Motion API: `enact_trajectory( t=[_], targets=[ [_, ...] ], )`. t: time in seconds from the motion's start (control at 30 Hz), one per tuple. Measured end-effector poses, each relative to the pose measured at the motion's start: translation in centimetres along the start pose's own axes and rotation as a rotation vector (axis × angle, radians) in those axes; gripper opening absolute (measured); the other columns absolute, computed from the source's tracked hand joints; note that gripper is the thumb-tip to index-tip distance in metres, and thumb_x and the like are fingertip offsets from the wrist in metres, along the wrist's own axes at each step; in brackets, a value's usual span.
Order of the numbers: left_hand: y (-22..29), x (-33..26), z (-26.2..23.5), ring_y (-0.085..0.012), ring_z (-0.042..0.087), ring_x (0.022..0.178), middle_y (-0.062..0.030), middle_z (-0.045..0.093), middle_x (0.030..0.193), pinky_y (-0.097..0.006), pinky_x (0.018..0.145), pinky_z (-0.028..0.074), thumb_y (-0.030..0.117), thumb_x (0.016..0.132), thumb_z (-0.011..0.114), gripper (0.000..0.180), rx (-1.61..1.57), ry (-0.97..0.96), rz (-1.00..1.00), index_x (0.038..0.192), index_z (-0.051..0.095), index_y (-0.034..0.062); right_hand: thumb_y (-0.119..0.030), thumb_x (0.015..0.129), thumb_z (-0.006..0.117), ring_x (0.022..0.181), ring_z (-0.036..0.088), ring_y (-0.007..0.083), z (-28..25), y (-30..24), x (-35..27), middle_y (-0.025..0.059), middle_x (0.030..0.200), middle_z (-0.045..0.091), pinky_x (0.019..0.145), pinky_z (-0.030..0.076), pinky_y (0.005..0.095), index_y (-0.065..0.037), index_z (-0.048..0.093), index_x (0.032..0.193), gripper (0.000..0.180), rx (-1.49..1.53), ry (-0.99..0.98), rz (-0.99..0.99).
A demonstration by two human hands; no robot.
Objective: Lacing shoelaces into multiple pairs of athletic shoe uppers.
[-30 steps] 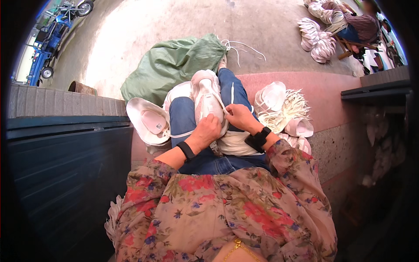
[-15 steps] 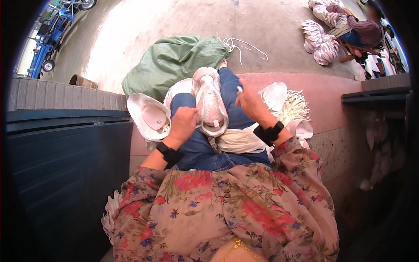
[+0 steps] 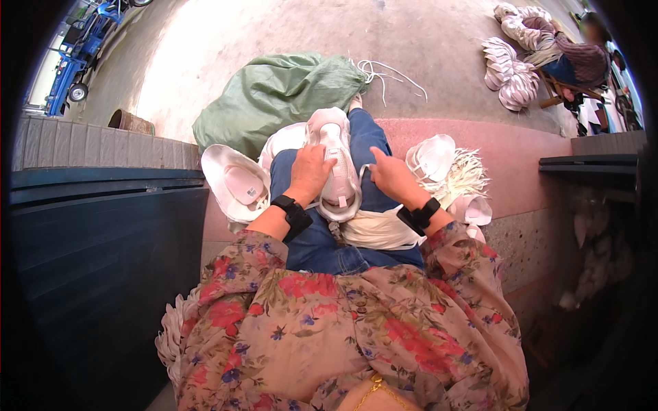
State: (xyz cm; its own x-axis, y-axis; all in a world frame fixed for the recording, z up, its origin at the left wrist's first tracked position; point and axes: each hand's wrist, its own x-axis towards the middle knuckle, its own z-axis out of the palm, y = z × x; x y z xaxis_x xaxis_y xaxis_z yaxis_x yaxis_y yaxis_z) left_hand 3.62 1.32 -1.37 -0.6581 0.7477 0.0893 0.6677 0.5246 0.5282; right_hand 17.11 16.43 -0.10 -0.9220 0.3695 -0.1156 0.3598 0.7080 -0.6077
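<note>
A white and pale pink shoe upper (image 3: 340, 179) lies lengthwise between my thighs, its heel end toward me. My left hand (image 3: 310, 172) rests on its left edge, fingers bent and closed on the rim around the lace holes. To the right of the upper, over my right thigh, my right hand (image 3: 396, 181) is closed in a pinch on a white shoelace (image 3: 365, 169). A thick bundle of cream laces (image 3: 381, 229) lies across my lap, below the right hand.
Other pale uppers lie at my left (image 3: 236, 179) and right, beside a heap of cream laces (image 3: 469, 174). A green sack (image 3: 274, 96) lies ahead. Dark blue panels (image 3: 110, 233) flank me. Another person (image 3: 582, 58) sits far right near piled uppers (image 3: 510, 74).
My left hand has moved forward from beside the heel to the upper's middle. My right hand has come down and closer to me, with the white lace now showing at its fingers.
</note>
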Motion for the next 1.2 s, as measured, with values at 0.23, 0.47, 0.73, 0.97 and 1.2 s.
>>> enact_trajectory(
  t=[0.23, 0.47, 0.73, 0.97, 1.2],
  targets=[
    [-0.1, 1.6, 0.2, -0.031, 0.055, 0.078, -0.016, 0.057, 0.078, -0.038, 0.069, 0.043, 0.023, 0.07, 0.065, 0.024, 0.036, -0.086, -0.025, 0.075, 0.058, 0.0001, -0.01, 0.078, 0.05, 0.078, 0.057, 0.0283, -0.6, 0.5, -0.6, 0.0148, 0.077, 0.057, 0.064, 0.046, 0.0384, -0.003, 0.055, 0.084, 0.01, -0.184, -0.047, -0.202],
    [-0.4, 2.7, 0.5, -0.0301, 0.058, 0.064, -0.0159, 0.058, 0.066, -0.037, 0.06, 0.044, 0.023, 0.066, 0.068, 0.025, -0.067, -0.135, -0.147, 0.067, 0.058, 0.0002, -0.023, 0.079, 0.055, 0.063, 0.058, 0.0214, -0.9, 0.4, -0.4, 0.0058, 0.066, 0.055, 0.05, 0.045, 0.032, -0.007, 0.053, 0.079, 0.017, -0.434, -0.106, -0.376],
    [0.1, 2.5, 0.4, -0.03, 0.058, 0.063, -0.0157, 0.058, 0.065, -0.036, 0.059, 0.044, 0.021, 0.067, 0.067, 0.023, -0.11, -0.106, -0.162, 0.069, 0.058, 0.0, -0.016, 0.075, 0.055, 0.065, 0.056, 0.0196, -0.2, 1.5, -0.9, 0.0052, 0.067, 0.052, 0.053, 0.045, 0.0312, -0.006, 0.05, 0.073, 0.011, -0.413, -0.077, -0.476],
    [-0.1, 2.4, 0.6, -0.0298, 0.058, 0.064, -0.0156, 0.058, 0.067, -0.036, 0.059, 0.044, 0.022, 0.068, 0.067, 0.023, -0.128, -0.103, -0.177, 0.07, 0.059, 0.0003, -0.01, 0.072, 0.052, 0.069, 0.056, 0.0316, 0.9, 1.4, 0.7, 0.0133, 0.067, 0.055, 0.06, 0.044, 0.0386, -0.003, 0.052, 0.072, 0.007, -0.104, 0.104, -0.474],
    [0.0, 2.3, 0.7, -0.0295, 0.058, 0.064, -0.0149, 0.059, 0.067, -0.035, 0.059, 0.045, 0.023, 0.069, 0.067, 0.023, -0.088, -0.092, -0.163, 0.071, 0.059, 0.0008, -0.013, 0.078, 0.049, 0.074, 0.056, 0.0349, 2.3, -1.2, 4.5, 0.0199, 0.078, 0.058, 0.066, 0.043, 0.0416, 0.0, 0.059, 0.079, 0.016, 0.218, -0.005, -0.031]
  ],
)
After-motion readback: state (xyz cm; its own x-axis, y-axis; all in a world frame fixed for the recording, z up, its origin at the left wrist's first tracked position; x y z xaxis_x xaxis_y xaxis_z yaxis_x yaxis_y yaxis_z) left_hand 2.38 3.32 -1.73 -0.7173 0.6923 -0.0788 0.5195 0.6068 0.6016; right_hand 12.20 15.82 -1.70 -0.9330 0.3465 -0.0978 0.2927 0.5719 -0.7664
